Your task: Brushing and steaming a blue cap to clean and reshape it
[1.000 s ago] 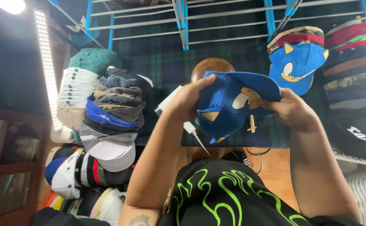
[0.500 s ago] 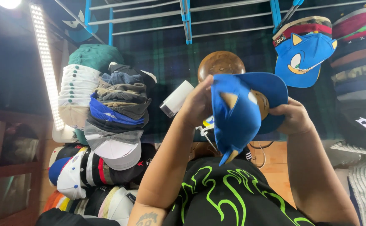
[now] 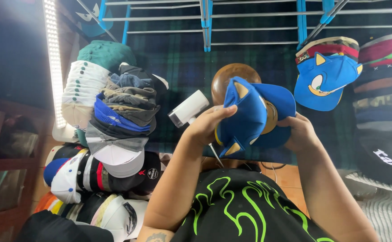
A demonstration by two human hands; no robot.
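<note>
**Blue cap held over a wooden form**

Blue cap (image 3: 249,114), with its small tan ears, is gripped from both sides above the lap. The left hand (image 3: 207,125) is closed around the cap's left edge, thumb laid across the crown; the right hand (image 3: 300,133) is clamped on the right edge near the brim. Just behind the cap, a rounded wooden form (image 3: 228,76) is partly hidden. A white cylindrical device (image 3: 188,108) lies beside the left hand. Farther left, a stack of caps (image 3: 115,116) is piled high; at far right, a matching blue cap (image 3: 323,83) tops another pile. The step is judged best done with an even hold on both edges, so that the crown is kept uncreased.
</note>
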